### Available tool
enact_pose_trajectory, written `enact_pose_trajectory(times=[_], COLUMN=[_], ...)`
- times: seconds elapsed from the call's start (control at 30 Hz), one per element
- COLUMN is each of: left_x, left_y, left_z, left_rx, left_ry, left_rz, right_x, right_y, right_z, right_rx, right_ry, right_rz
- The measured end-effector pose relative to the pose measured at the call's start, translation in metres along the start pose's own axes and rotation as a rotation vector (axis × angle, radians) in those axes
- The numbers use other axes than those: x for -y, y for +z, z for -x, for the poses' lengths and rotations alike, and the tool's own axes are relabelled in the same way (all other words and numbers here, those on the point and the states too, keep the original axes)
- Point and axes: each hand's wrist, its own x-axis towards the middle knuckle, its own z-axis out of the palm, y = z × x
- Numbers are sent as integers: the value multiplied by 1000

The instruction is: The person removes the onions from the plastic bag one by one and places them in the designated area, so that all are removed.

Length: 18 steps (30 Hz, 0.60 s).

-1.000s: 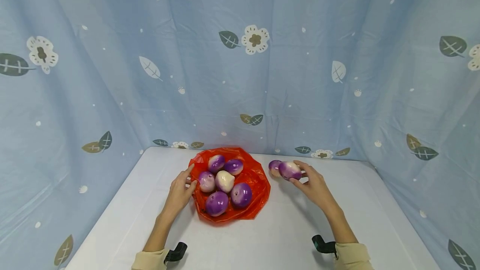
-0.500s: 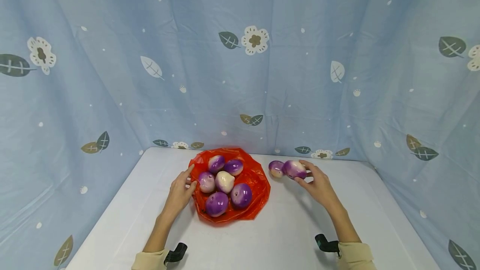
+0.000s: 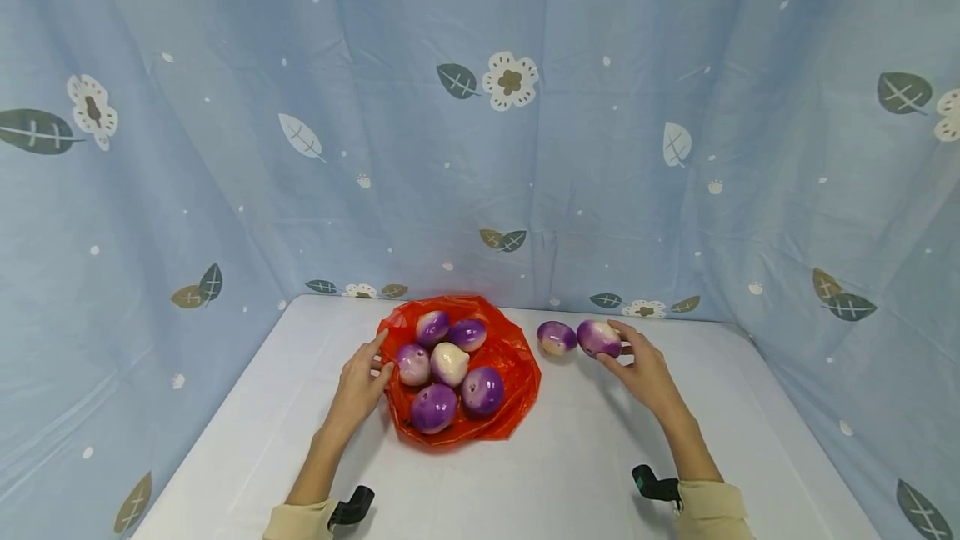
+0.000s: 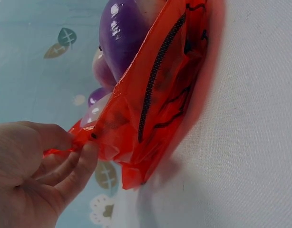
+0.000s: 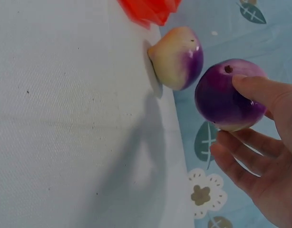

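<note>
The left hand (image 3: 356,392) pinches the rim of a red bag (image 3: 519,369) holding six turnips (image 3: 450,363); only the left wrist view shows its black print (image 4: 159,57), possibly lettering; the right hand (image 3: 647,369) grips a purple-white turnip (image 3: 597,339) beside a loose turnip (image 3: 557,338) on the white desk (image 3: 570,457); blue patterned curtain (image 3: 600,190) behind.

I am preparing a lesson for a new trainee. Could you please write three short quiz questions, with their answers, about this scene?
1. Count: how many glossy, round, purple-and-white turnip-like objects are visible in the red plastic bag?
2. True or false: the left hand pinches the bag's edge.
3. Choose: the right hand holds (A) the bag, (B) one turnip-like object, (C) nothing.
Key: 1: six; 2: true; 3: B.
</note>
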Motion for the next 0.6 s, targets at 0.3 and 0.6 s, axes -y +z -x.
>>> enact_pose_trajectory(times=[0.3,0.6], left_x=[1,2], left_y=[0,1], left_z=[0,1], left_rx=[-3,1], left_ry=[17,4], left_rz=[-2,-6], right_x=[-11,-23], right_y=[2,9], right_z=[1,4], right_rx=[-8,23], right_ry=[6,70], right_rz=[21,4])
